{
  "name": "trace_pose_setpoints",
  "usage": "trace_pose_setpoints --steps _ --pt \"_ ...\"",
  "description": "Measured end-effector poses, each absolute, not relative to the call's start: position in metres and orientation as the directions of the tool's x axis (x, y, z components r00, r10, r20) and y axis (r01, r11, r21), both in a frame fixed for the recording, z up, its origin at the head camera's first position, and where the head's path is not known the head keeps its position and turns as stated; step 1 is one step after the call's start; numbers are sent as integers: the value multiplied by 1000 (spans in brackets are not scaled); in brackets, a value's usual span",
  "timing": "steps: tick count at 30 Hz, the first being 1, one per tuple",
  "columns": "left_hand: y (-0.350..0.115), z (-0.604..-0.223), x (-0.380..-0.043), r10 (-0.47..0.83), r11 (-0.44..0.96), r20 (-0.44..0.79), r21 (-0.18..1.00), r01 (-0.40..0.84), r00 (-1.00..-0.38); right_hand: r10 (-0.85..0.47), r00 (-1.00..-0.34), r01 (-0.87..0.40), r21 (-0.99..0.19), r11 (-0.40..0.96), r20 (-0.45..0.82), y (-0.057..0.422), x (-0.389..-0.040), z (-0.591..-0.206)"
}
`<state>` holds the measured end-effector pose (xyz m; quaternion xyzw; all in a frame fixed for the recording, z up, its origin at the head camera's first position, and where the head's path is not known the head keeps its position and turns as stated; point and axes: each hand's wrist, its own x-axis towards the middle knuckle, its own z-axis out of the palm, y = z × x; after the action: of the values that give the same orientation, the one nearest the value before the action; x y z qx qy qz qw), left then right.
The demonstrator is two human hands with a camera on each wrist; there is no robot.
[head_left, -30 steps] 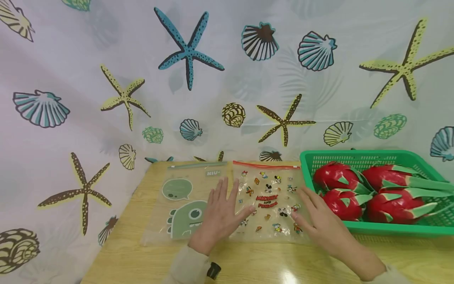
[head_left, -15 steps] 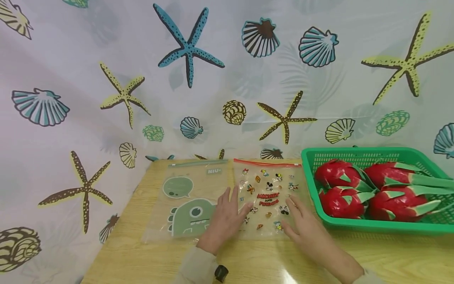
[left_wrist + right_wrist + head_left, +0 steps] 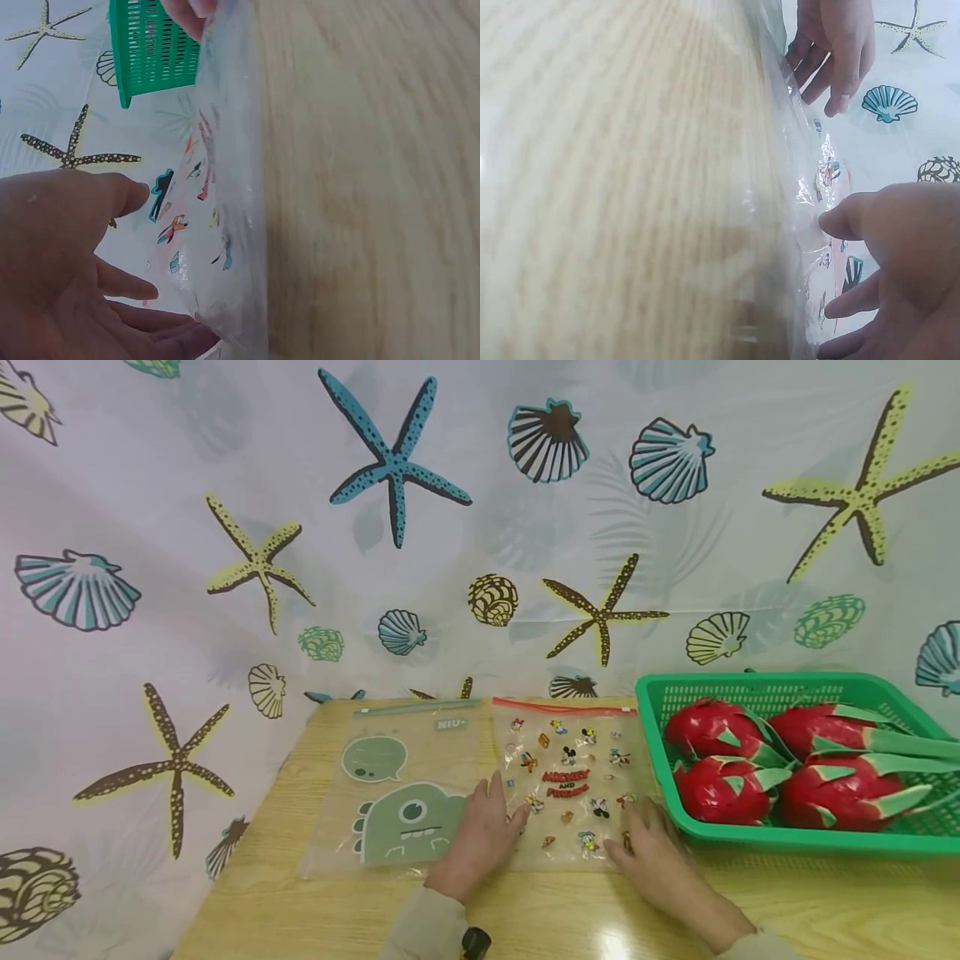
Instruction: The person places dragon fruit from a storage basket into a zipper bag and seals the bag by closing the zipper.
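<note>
A clear zip bag (image 3: 566,822) with small cartoon prints and a red zip strip lies flat on the table. My left hand (image 3: 486,835) is at its left edge, fingers loosely bent and fingertips down at the plastic. Along the opposite edge, low on the right, my right hand (image 3: 654,852) has its fingertips on the bag. In the left wrist view, the thumb of the left hand (image 3: 67,262) is lifted away from the film. The right wrist view has the right hand (image 3: 900,262) with thumb and fingers spread beside the bag's film (image 3: 806,247). Neither hand grips anything.
A second zip bag (image 3: 401,827) with a green dinosaur print lies to the left, partly behind the left hand. On the right stands a green basket (image 3: 810,842) holding several red dragon fruits (image 3: 723,789). A shell-patterned curtain (image 3: 450,527) hangs behind the wooden table (image 3: 315,918).
Both hands have come nearer the bag's front. The right hand first moved inward over the bag, then back out to its lower right edge. The bags and basket stay put.
</note>
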<state>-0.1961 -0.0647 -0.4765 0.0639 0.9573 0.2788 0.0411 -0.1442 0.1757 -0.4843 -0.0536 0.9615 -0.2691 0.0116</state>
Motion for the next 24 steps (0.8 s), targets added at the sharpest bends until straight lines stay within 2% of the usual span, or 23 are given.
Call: trace_pose_setpoints --steps 10,19,24 --pt "-65 -469 -203 90 616 -62 788 7 -994 -107 -994 -96 -562 821 15 181 -143 -490" --pt "-66 -468 -203 66 460 -114 885 -71 -991 -115 -993 -93 -578 811 -2 183 -143 -487" --pt "-67 -468 -202 80 273 -189 948 -161 -979 -115 -993 -76 -584 808 -30 182 -143 -484"
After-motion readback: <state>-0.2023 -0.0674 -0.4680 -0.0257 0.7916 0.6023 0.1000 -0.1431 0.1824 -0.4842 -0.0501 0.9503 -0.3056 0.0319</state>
